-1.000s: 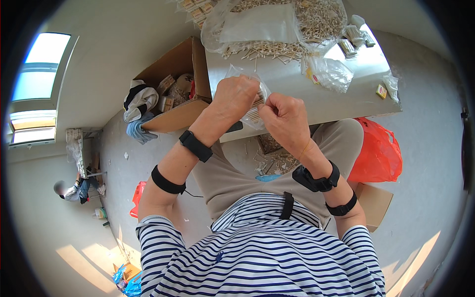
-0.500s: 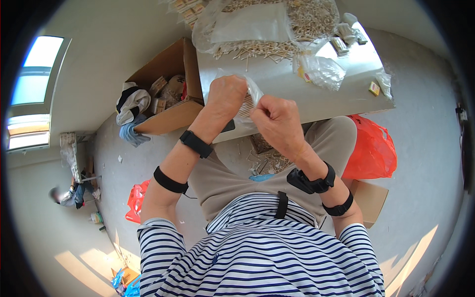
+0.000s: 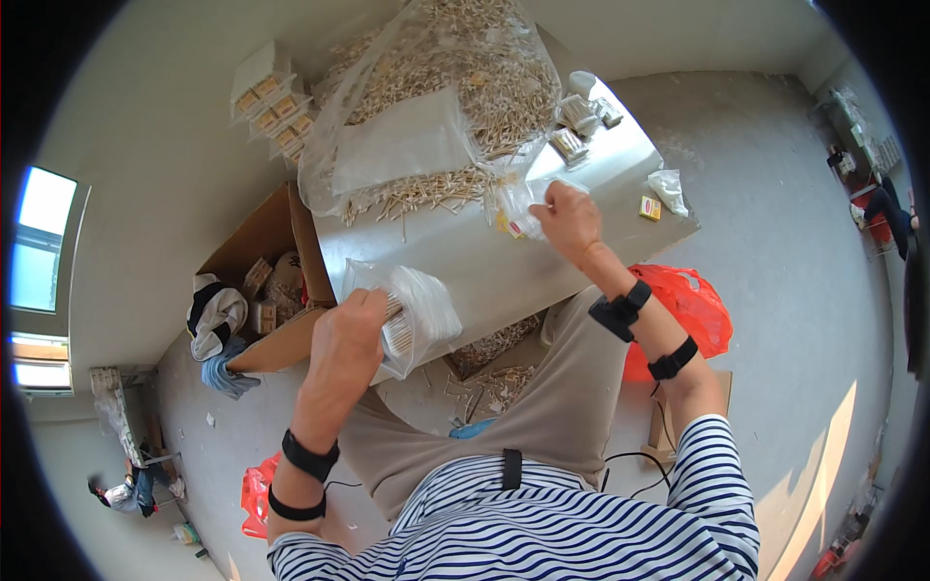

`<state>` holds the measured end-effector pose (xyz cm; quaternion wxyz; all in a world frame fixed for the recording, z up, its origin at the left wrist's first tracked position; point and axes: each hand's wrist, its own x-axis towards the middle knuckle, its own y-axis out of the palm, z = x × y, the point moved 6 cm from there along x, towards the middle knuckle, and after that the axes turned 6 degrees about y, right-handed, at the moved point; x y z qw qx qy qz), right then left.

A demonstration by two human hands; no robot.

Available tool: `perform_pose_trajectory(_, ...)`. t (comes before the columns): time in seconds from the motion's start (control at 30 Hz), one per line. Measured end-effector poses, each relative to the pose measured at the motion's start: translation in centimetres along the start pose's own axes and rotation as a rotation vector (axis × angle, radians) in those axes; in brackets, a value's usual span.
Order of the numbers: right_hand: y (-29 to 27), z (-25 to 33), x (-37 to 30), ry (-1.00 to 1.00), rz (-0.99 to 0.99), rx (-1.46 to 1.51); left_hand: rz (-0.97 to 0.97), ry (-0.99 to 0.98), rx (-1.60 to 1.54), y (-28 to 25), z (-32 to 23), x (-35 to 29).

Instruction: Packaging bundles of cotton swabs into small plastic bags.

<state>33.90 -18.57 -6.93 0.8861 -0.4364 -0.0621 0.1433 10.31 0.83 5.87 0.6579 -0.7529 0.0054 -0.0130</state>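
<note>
My left hand (image 3: 347, 341) is closed on the edge of a clear plastic bag (image 3: 432, 308) at the table's near left edge. Inside the bag lie cotton swabs (image 3: 399, 335), bundled side by side. My right hand (image 3: 570, 221) is over the middle of the table, its fingers pinched together at a heap of thin clear bags (image 3: 518, 201). A yellow and red label shows among those bags. Whatever the right fingertips grip is too small to make out. Beyond the hands, a large pile of loose cotton swabs (image 3: 504, 68) covers the far part of the metal table (image 3: 465, 257).
Filled swab packs (image 3: 570, 145) and a small yellow box (image 3: 650, 207) sit on the right. Stacked packs (image 3: 276, 102) stand far left. A cardboard box (image 3: 262, 360) adjoins the table's left side. A red plastic bag (image 3: 693, 310) is by my right knee.
My hands have parted. The left has moved left and nearer with the bag of swabs; the right has let go of it and reached across to the clear bags. The view has shifted.
</note>
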Motion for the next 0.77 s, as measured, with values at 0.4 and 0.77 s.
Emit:
perform_pose_trajectory(0.4,2.9,-9.4,16.8,0.38,-0.071,-0.35,-0.468,-0.501,-0.287,-2.8,2.7,-7.5)
perform_pose_trajectory(0.77,-1.6,-8.2,7.9,0.072,-0.029,-0.236,-0.617,-0.28,-0.776,-5.9,-3.7,-3.6)
